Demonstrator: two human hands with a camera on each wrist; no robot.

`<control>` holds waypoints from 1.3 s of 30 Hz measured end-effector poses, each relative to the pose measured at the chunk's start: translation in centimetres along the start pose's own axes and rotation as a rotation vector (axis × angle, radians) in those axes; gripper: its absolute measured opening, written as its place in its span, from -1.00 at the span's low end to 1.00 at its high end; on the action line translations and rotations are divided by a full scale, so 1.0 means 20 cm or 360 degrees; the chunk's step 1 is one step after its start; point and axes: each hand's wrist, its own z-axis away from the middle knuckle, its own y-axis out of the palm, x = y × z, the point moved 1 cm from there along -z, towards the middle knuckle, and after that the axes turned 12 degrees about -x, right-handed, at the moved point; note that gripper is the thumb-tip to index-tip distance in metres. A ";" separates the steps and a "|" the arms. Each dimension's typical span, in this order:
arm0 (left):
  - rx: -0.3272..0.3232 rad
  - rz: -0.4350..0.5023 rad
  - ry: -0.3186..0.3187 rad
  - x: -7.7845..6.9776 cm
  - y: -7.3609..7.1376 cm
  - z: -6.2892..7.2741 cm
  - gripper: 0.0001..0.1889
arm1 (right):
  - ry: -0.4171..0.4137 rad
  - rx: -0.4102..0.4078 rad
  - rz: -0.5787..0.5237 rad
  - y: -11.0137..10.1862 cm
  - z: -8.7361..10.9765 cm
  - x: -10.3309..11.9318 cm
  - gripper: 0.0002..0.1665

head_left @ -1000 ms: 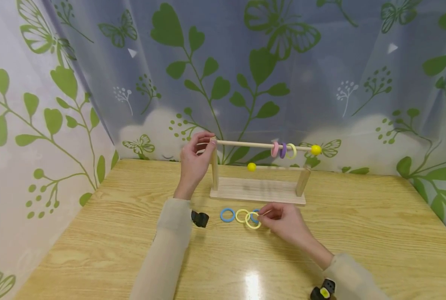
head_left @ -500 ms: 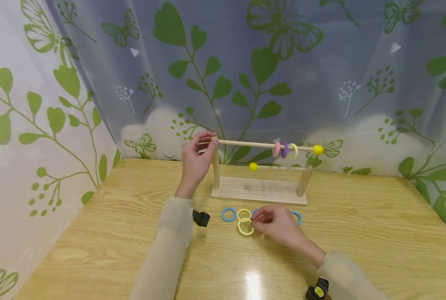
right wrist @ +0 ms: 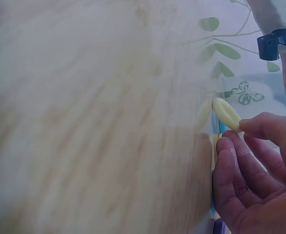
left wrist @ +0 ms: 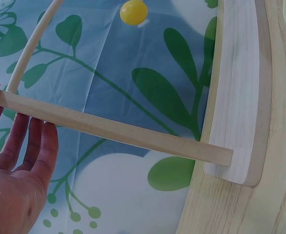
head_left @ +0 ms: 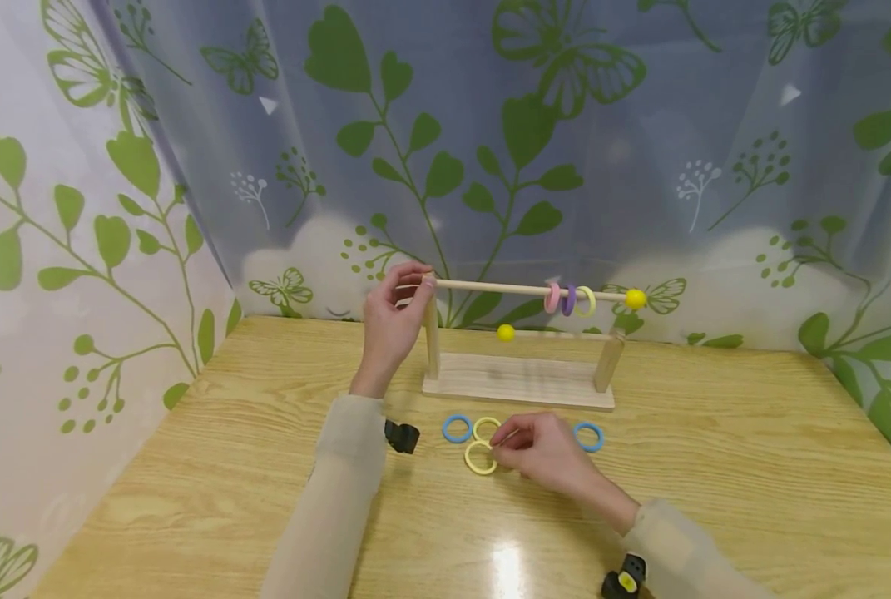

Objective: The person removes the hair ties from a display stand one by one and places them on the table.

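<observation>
My left hand holds the top of the left post of a wooden stand, thumb and fingers around it. On the stand's upper rod hang a pink ring, a purple ring and a pale yellow ring. Low over the table, my right hand pinches another pale yellow ring between thumb and finger. In the right wrist view that ring is tilted, its far edge close to the tabletop. Behind it lies a second yellow ring, partly covered by the right hand.
A blue ring lies left of the yellow ones, and another blue ring right of my right hand. Yellow balls cap the upper rod's right end and the lower rod's left end. A patterned curtain hangs behind.
My right hand has drawn the pinched yellow ring left and toward me, off the other rings. The blue ring at right has come into view. My left hand stays on the post.
</observation>
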 end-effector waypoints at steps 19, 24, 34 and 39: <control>0.0001 -0.0019 0.0014 0.00 0.00 0.00 -0.80 | -0.0060 0.0003 0.0050 0.00 0.00 0.00 -0.94; 0.0007 -0.0010 0.0014 0.00 0.00 0.00 -0.79 | -0.0077 -0.0003 0.0054 0.00 0.00 0.00 -0.95; 0.0023 -0.0023 0.0013 0.01 -0.01 0.00 -0.79 | -0.0069 -0.0022 0.0049 0.00 0.00 -0.01 -0.94; 0.0024 -0.0016 0.0013 0.00 -0.01 0.00 -0.79 | -0.0036 -0.0023 0.0008 -0.01 0.01 -0.01 -0.92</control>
